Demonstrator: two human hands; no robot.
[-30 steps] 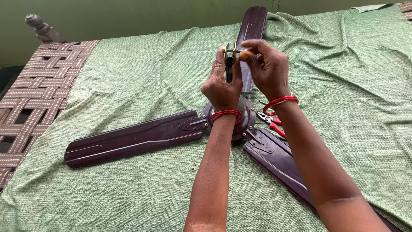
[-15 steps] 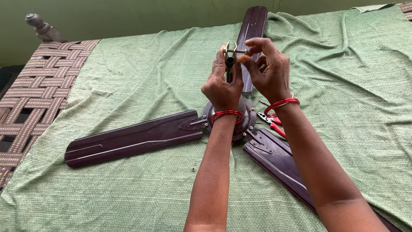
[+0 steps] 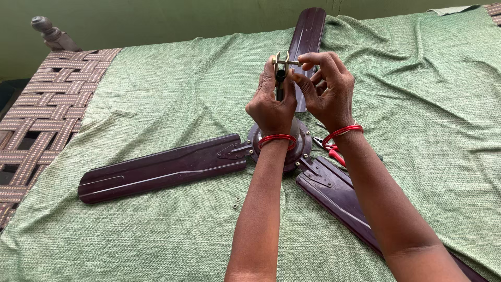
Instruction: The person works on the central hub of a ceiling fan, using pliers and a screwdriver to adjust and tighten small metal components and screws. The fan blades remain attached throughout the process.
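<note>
Fan: dark maroon three-bladed ceiling fan [image 3: 162, 168] lies flat on a green woven cloth [image 3: 156, 94] over a woven-strap cot [image 3: 36, 115], rod upward.
Left hand [image 3: 271, 107]: grip closed round the upright black downrod [image 3: 281, 78], steadying it.
Right hand [image 3: 326, 91]: fingertips pinching a thin metal cross-pin [image 3: 287, 62] at the rod's top bracket.
Near right: red-handled pliers [image 3: 334, 151] beside the hub.
Near: small loose nuts [image 3: 236, 203] on the cloth.

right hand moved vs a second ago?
Barely. The right hand stays at the rod top, over the far fan blade; only its fingertips shift slightly left.
</note>
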